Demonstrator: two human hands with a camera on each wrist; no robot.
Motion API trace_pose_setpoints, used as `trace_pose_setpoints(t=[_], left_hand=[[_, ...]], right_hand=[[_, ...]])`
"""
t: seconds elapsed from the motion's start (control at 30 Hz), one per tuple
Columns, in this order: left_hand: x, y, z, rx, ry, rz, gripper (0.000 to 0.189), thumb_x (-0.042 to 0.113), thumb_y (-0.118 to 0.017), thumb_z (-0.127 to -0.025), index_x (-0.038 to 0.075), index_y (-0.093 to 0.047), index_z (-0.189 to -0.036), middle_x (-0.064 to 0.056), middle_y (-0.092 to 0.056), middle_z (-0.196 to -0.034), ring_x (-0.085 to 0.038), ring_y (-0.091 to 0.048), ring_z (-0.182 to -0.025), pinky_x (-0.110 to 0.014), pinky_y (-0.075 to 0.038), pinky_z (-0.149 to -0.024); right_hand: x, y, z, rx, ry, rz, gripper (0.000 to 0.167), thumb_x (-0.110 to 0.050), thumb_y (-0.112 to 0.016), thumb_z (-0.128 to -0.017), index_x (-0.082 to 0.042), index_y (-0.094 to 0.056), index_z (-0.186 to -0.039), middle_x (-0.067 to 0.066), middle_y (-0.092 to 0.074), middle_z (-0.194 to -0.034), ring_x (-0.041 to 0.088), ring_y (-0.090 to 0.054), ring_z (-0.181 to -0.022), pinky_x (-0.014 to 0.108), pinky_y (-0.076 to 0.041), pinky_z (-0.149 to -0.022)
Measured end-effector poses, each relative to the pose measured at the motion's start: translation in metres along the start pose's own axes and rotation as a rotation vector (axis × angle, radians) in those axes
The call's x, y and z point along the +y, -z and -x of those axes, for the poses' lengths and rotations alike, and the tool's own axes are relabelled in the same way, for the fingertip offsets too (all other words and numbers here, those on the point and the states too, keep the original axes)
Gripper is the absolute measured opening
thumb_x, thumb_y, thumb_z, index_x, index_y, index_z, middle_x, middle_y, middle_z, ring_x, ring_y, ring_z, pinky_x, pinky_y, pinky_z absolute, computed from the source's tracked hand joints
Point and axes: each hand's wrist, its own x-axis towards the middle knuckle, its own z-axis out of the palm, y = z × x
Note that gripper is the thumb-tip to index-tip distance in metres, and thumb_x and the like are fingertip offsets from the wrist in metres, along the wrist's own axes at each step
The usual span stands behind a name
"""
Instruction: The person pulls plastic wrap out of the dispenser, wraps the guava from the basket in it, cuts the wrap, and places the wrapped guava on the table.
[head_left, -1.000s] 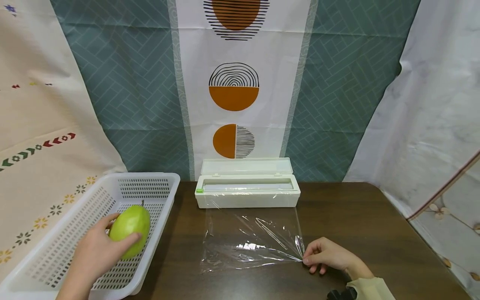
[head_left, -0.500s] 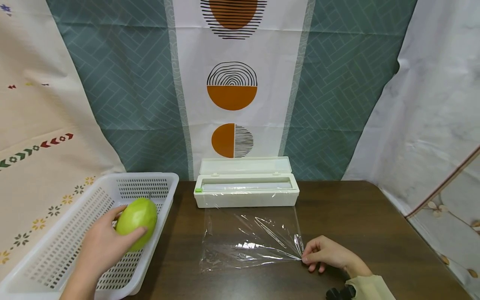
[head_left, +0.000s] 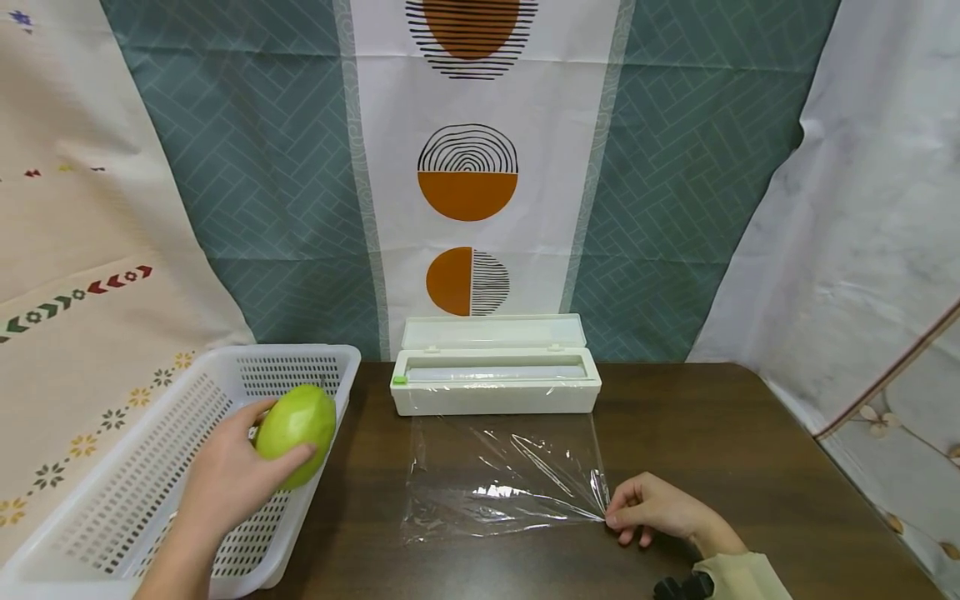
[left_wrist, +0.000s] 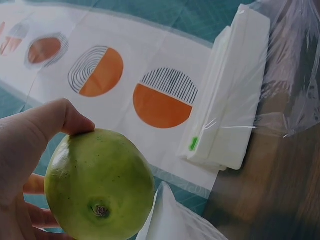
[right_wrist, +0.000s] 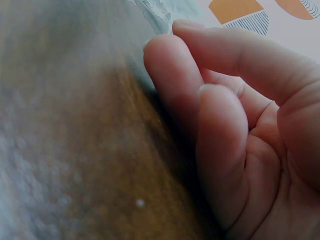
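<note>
My left hand (head_left: 231,471) grips a green pear (head_left: 299,433) from the left side, holding it over the right side of the white plastic basket (head_left: 97,508). Seen from the left wrist, the pear (left_wrist: 100,185) turns its dark blossom end to the camera, with the thumb on top and fingers behind. At the right, my right hand (head_left: 660,510) pinches the front right corner of a sheet of cling film (head_left: 502,475). The film runs out of a white dispenser box (head_left: 495,397), creased toward the pinched corner.
The dispenser's lid (head_left: 493,333) stands raised at the back edge of the dark wooden table (head_left: 675,433). A patterned cloth (head_left: 682,167) hangs behind it. Beyond the basket's left side drapes a cream cloth (head_left: 75,367), and a white one (head_left: 885,250) hangs at the right.
My left hand has carried the pear up and to the right across the basket toward its right rim. The right hand and the cling film have stayed in place.
</note>
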Motion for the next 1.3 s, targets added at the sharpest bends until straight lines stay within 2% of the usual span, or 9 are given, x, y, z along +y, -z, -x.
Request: trace_pose_setpoints(t=[0.2, 0.43, 0.63, 0.93, 1.1, 1.3], left_hand=[[0.007, -0.003, -0.001, 0.012, -0.012, -0.002, 0.07, 0.038, -0.079, -0.07, 0.004, -0.054, -0.127, -0.019, -0.061, -0.11, -0.031, -0.056, -0.09, -0.034, -0.04, -0.062], [0.018, -0.007, -0.002, -0.05, 0.002, 0.031, 0.074, 0.039, -0.077, -0.072, 0.005, -0.051, -0.131, -0.019, -0.058, -0.114, -0.029, -0.053, -0.091, -0.032, -0.04, -0.064], [0.027, -0.016, -0.004, -0.061, -0.017, 0.06, 0.073, 0.037, -0.078, -0.071, 0.007, -0.051, -0.132, -0.017, -0.057, -0.116, -0.029, -0.053, -0.093, -0.033, -0.041, -0.066], [0.04, -0.032, -0.005, -0.024, -0.078, 0.088, 0.069, 0.031, -0.079, -0.068, 0.006, -0.054, -0.128, -0.017, -0.059, -0.119, -0.03, -0.054, -0.098, -0.042, -0.043, -0.073], [0.048, -0.04, -0.005, -0.034, -0.095, 0.099, 0.071, 0.033, -0.078, -0.069, 0.005, -0.053, -0.129, -0.018, -0.057, -0.123, -0.031, -0.055, -0.102, -0.046, -0.044, -0.076], [0.054, -0.051, -0.005, -0.046, -0.099, 0.108, 0.07, 0.032, -0.078, -0.069, 0.005, -0.054, -0.129, -0.017, -0.058, -0.123, -0.03, -0.055, -0.1, -0.045, -0.046, -0.075]], right_hand=[[-0.001, -0.001, 0.001, -0.005, 0.003, -0.014, 0.023, -0.012, -0.063, -0.089, 0.011, -0.066, -0.091, -0.004, -0.07, -0.073, 0.004, -0.065, -0.062, 0.016, -0.048, -0.047], [-0.001, -0.003, 0.001, -0.013, 0.004, -0.03, 0.024, -0.012, -0.062, -0.089, 0.012, -0.065, -0.091, -0.004, -0.07, -0.074, 0.004, -0.065, -0.063, 0.016, -0.048, -0.047], [-0.002, -0.002, 0.0, -0.002, -0.001, -0.015, 0.023, -0.012, -0.063, -0.089, 0.01, -0.066, -0.09, -0.003, -0.07, -0.074, 0.004, -0.065, -0.062, 0.016, -0.048, -0.047], [-0.001, 0.0, 0.0, -0.006, -0.004, -0.007, 0.022, -0.012, -0.063, -0.089, 0.01, -0.066, -0.091, -0.005, -0.07, -0.073, 0.004, -0.065, -0.062, 0.016, -0.048, -0.047], [0.0, 0.001, 0.0, -0.008, -0.003, -0.006, 0.023, -0.012, -0.063, -0.089, 0.01, -0.066, -0.09, -0.006, -0.07, -0.072, 0.004, -0.065, -0.062, 0.016, -0.048, -0.047], [-0.001, 0.0, 0.0, -0.014, 0.001, -0.009, 0.024, -0.013, -0.063, -0.089, 0.011, -0.066, -0.091, -0.006, -0.07, -0.071, 0.004, -0.065, -0.062, 0.016, -0.048, -0.047]])
